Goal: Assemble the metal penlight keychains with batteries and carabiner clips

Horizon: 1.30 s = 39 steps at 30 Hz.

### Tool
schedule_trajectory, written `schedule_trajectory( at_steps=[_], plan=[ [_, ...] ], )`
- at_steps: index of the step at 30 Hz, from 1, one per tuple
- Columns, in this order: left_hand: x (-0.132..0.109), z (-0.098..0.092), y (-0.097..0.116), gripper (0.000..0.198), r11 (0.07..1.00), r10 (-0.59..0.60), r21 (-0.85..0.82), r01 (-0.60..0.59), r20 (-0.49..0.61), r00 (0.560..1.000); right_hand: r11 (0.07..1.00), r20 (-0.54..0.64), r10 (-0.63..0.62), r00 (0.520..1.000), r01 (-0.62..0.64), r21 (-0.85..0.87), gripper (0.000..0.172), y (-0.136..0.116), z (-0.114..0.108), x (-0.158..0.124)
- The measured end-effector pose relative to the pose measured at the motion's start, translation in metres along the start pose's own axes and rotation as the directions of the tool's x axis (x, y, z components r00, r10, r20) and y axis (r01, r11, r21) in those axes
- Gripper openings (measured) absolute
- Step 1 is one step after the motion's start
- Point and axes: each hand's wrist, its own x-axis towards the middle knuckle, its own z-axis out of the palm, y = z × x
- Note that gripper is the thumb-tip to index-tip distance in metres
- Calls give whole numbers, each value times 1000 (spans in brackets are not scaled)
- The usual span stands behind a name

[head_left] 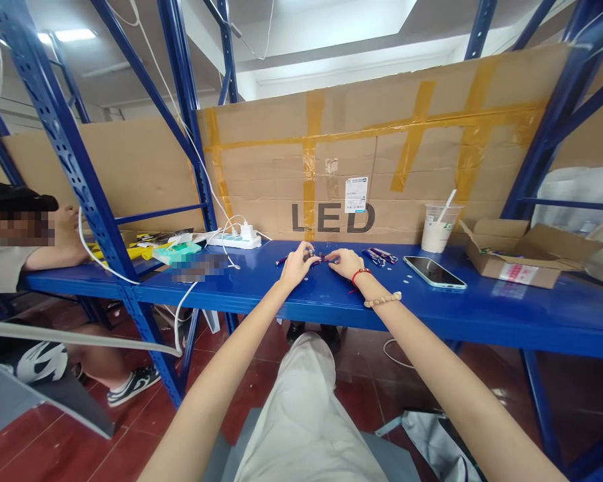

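Note:
Over the blue tabletop, my left hand (297, 265) and my right hand (345, 263) are close together with their fingers bent in a pinch. A slim dark purple piece (322, 258) with shiny bits spans the gap between their fingertips; its exact kind is too small to make out. Similar dark purple pieces with metal clips (380, 256) lie just right of my right hand. Another dark end (281, 261) pokes out left of my left hand. Small pale bits are scattered on the surface near both hands.
A phone (435, 272), a lidded cup with straw (439, 227) and an open cardboard box (525, 258) stand to the right. Leftward are a power strip (234, 237), cables and yellow items. Cardboard (261, 174) walls the back. Another person sits at far left beyond a blue post (70, 147).

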Motion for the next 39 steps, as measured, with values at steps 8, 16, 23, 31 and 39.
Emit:
schedule_trajectory(
  at_steps=[8,16,23,31,39],
  plan=[
    [3,3,-4,14,998,14,-55,-16,-31,999,810,15,-273,962,222,544,40,-13,14,2],
    [0,4,-4,20,998,-31,-43,36,116,993,916,-8,-270,963,259,306,21,-6,14,5],
    [-1,2,0,30,987,-84,139,77,46,995,979,-44,-23,999,32,201,44,0,8,4],
    [-1,1,1,25,967,-69,247,62,19,997,979,-46,36,998,-26,202,37,0,7,3],
    [0,1,0,23,956,-58,289,48,25,998,975,-54,29,998,-16,223,36,3,9,5]
  ],
)
